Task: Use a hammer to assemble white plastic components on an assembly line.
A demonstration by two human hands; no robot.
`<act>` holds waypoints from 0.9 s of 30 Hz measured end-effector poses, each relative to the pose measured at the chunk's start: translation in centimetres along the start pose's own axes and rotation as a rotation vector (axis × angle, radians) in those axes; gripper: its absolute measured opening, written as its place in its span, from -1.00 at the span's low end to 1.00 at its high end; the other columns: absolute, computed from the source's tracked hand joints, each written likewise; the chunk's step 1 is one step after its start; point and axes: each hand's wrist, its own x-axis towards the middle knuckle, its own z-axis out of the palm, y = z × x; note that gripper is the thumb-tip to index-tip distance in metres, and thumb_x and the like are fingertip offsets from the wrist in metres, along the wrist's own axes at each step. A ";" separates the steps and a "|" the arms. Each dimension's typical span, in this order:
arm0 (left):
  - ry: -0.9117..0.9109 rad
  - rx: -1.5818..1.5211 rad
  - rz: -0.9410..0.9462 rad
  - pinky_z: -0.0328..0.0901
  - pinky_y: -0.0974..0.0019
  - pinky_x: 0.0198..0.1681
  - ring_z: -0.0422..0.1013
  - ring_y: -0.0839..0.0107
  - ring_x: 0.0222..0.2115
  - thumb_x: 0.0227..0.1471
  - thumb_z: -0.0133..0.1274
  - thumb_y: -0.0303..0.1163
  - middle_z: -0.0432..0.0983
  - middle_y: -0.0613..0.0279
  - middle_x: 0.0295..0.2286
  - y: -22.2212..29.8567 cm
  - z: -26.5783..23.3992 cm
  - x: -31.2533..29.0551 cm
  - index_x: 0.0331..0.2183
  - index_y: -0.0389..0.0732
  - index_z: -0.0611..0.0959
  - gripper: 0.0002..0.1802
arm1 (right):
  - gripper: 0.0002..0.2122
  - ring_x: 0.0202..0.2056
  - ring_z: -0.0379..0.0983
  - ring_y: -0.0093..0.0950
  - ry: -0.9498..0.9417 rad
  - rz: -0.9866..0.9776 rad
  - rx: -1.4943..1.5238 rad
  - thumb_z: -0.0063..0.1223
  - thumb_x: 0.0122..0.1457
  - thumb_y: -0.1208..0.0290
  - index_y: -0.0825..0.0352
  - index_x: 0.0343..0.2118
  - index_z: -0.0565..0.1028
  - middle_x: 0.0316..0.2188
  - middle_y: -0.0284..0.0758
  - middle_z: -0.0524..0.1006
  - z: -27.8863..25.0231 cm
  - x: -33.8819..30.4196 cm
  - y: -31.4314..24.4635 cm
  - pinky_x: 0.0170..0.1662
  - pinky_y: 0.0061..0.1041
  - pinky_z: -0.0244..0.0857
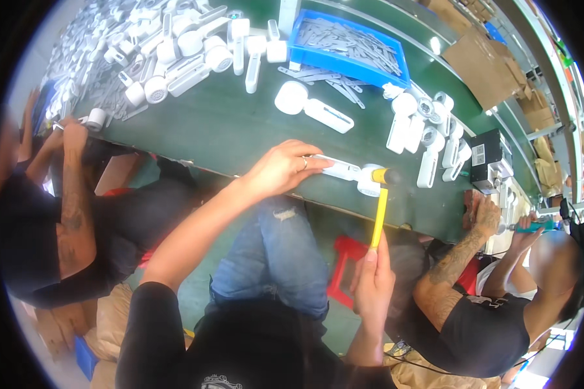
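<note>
My left hand [280, 170] presses down on the handle of a white handheld device [352, 174] lying at the near edge of the green table [227, 129]. My right hand [372, 280] grips the yellow handle of a small hammer [379, 207]. The hammer's yellow and black head rests on the round white end of the device. Another white device [313, 107] of the same kind lies alone further in on the table.
A blue tray [347, 48] of grey flat strips stands at the back, with loose strips beside it. White parts are heaped at the far left [162, 52] and grouped at the right [428, 139]. Persons sit on my left [65, 214] and right [493, 305]. A red stool [344, 266] stands below.
</note>
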 end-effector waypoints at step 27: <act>-0.091 -0.320 -0.418 0.43 0.03 0.15 0.60 0.00 -0.02 0.08 0.39 -0.47 0.73 0.11 -0.13 0.6 -0.4 0.5 0.49 -0.16 0.02 0.16 | -0.48 -0.44 0.60 0.08 -0.016 -0.240 -0.474 -0.16 0.51 0.37 0.39 0.46 0.16 -0.43 0.06 0.60 2.8 0.9 -3.4 -0.37 -0.07 0.43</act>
